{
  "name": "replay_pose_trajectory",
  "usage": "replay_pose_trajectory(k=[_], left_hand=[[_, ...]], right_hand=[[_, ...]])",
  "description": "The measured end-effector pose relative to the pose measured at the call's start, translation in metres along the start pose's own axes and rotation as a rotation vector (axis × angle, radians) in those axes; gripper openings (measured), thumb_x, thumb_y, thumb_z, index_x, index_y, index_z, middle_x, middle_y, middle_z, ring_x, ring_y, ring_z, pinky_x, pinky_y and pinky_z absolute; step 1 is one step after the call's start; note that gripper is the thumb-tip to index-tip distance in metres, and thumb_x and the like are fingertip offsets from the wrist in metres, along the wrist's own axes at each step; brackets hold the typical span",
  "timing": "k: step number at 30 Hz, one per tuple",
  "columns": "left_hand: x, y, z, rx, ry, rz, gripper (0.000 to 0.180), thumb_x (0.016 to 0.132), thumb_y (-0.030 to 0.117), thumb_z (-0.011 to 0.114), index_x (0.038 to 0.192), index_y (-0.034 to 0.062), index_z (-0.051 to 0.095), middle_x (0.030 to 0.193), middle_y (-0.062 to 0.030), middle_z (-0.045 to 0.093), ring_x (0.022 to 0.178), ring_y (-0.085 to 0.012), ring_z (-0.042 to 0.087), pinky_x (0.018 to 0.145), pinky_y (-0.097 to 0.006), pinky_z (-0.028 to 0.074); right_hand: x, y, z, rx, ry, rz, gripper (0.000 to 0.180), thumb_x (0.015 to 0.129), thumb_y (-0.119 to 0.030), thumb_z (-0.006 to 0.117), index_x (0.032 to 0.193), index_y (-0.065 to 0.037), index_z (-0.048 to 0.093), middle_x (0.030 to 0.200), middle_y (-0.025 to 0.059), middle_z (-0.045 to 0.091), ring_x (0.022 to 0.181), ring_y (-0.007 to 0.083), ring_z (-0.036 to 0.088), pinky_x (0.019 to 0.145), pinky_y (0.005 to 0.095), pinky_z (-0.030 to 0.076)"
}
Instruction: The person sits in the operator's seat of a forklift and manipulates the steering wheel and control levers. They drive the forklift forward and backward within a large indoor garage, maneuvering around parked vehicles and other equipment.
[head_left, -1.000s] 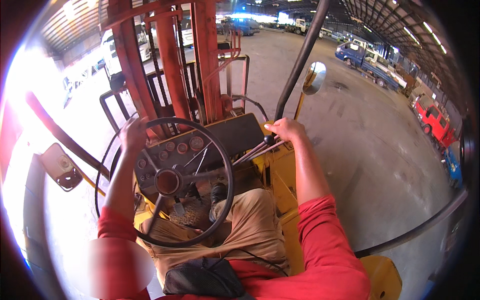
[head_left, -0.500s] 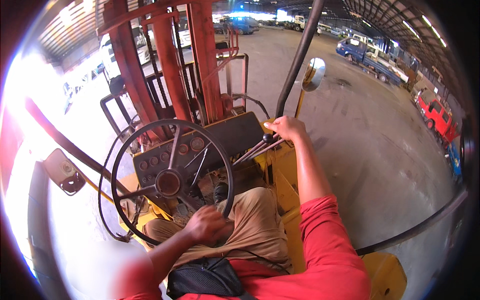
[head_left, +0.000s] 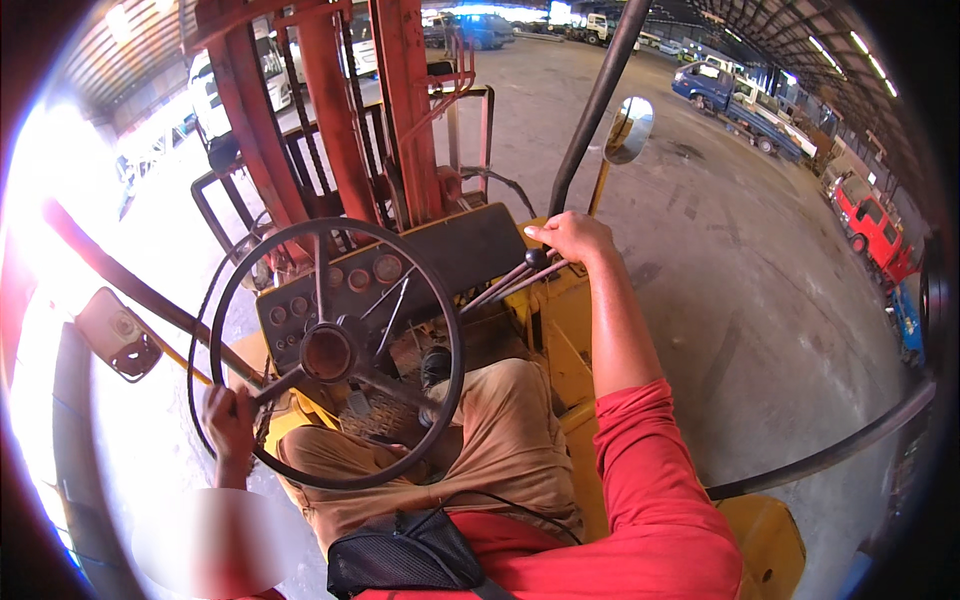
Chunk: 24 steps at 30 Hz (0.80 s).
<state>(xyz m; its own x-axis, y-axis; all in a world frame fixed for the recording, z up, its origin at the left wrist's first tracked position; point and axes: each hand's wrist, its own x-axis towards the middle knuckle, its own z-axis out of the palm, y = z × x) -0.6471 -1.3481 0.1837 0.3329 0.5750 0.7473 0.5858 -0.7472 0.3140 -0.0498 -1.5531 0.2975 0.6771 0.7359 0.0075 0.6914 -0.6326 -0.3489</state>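
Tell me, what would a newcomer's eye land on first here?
Most likely the tall red mast, rising at upper left beyond the dashboard. Next comes the large black steering wheel, left of centre, with the left hand at its left rim and the right hand by a black-knobbed lever. Farther off, a bright red vehicle stands near the right edge.

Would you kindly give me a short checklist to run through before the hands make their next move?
1. Left hand on the steering wheel: ok, at the left side of the rim.
2. Right hand at the levers: ok, by their upper ends; firmness of grip cannot tell.
3. Unobstructed view ahead: not ok, the red mast blocks part of it.
4. Gauges reading normally: cannot tell, too small.
5. Shoe pressing a pedal: cannot tell.
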Motion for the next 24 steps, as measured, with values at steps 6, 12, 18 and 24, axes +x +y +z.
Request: replay_pose_trajectory(k=[6,12,18,24], left_hand=[[0.078,-0.017,0.033,0.067,0.119,-0.107,0.038,0.101,0.017,0.072,0.071,0.0003,0.055,0.073,-0.0133,0.052,0.068,-0.0322,0.055,0.065,-0.047,0.043],[0.135,-0.018,0.064,0.018,0.119,-0.138,0.046,0.104,0.027,0.069,0.07,-0.0007,0.056,0.073,-0.0139,0.058,0.062,-0.031,0.057,0.062,-0.047,0.044],[0.178,0.006,0.093,-0.03,0.056,-0.22,0.034,0.105,0.035,0.066,0.091,0.0047,0.073,0.082,-0.0145,0.065,0.071,-0.0335,0.068,0.067,-0.048,0.05],[0.201,0.029,0.12,0.017,0.044,-0.138,0.032,0.103,0.036,0.066,0.105,0.0068,0.079,0.092,-0.0167,0.068,0.083,-0.0356,0.068,0.078,-0.051,0.052]], right_hand=[[0.002,-0.001,0.001,-0.008,-0.002,0.003,0.062,0.091,-0.074,0.062,0.111,-0.019,0.084,0.105,0.0073,0.082,0.105,0.0299,0.076,0.093,0.0431,0.056],[-0.004,-0.004,0.002,-0.001,0.0,0.02,0.063,0.09,-0.075,0.063,0.11,-0.019,0.084,0.104,0.0068,0.082,0.104,0.0292,0.077,0.092,0.0422,0.056],[-0.007,-0.004,0.005,-0.012,0.012,-0.002,0.061,0.093,-0.074,0.062,0.11,-0.019,0.084,0.106,0.0063,0.082,0.106,0.0288,0.076,0.094,0.0418,0.056],[-0.016,-0.008,0.005,-0.011,-0.005,0.034,0.06,0.093,-0.072,0.062,0.114,-0.02,0.083,0.105,0.004,0.082,0.103,0.0256,0.077,0.093,0.0402,0.056]])
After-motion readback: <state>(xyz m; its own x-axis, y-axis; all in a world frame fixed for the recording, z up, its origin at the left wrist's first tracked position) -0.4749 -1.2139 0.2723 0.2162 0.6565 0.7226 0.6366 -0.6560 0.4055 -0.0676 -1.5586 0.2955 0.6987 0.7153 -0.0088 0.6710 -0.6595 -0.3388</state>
